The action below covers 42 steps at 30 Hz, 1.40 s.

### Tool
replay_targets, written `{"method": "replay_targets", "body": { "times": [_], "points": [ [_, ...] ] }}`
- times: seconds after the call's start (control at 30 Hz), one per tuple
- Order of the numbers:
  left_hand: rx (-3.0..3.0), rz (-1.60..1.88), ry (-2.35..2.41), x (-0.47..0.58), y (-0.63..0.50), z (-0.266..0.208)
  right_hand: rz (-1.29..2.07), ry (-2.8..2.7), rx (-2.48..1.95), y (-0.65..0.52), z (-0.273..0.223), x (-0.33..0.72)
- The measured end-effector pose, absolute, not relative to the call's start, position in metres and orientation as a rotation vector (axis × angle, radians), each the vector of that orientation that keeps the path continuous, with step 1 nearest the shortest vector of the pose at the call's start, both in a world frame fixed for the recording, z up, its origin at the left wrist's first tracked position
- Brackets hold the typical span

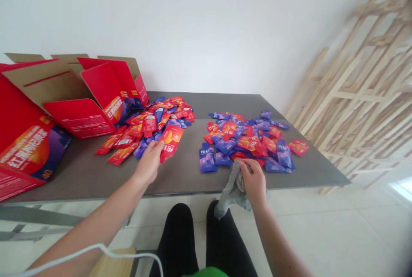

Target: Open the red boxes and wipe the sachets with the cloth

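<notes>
My left hand (150, 161) grips a red sachet (172, 140) by its lower left edge, above the tabletop. Beyond it lies a heap of red and purple sachets (149, 124) on the left of the table. My right hand (253, 180) is closed on a crumpled grey cloth (233, 195) that hangs over the table's front edge. Just past that hand spreads a second pile of purple and red sachets (251, 139). A purple sachet (207, 159) lies flat at this pile's near left corner.
Open red cardboard boxes (80, 116) stand along the left side of the dark grey table (189, 178). Wooden pallets (363, 71) lean at the right, past the table's end. A white cable (80, 252) crosses the lower left, over my left arm.
</notes>
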<state>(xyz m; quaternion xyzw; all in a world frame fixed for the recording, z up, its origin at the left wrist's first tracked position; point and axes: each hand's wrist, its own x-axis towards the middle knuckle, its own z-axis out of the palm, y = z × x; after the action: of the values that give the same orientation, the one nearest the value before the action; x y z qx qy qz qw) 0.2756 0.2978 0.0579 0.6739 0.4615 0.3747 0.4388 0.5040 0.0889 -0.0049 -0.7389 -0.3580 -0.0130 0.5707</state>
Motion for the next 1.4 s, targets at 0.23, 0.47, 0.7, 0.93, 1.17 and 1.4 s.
{"method": "replay_targets", "body": {
  "times": [0.23,0.47,0.7,0.93,1.17,1.4],
  "points": [
    [1.2,0.689,0.786,0.256,0.181,0.042,-0.187,-1.147,-1.448,0.074,0.053,0.391],
    [1.678,0.511,0.66,0.239,0.14,0.046,-0.042,-1.51,-1.561,0.085,0.042,0.388],
    [1.924,0.581,0.81,0.227,0.124,0.048,0.067,-0.87,-1.729,0.071,0.031,0.423],
    [2.466,0.593,0.228,0.227,0.123,0.053,0.686,-0.635,-1.429,0.053,0.034,0.377],
    [1.952,0.478,0.392,0.22,0.133,0.052,0.946,-0.437,-1.21,0.05,0.037,0.381],
    [1.789,0.433,0.371,0.218,0.125,0.058,0.032,-0.731,-1.436,0.028,0.045,0.394]
  ]
}}
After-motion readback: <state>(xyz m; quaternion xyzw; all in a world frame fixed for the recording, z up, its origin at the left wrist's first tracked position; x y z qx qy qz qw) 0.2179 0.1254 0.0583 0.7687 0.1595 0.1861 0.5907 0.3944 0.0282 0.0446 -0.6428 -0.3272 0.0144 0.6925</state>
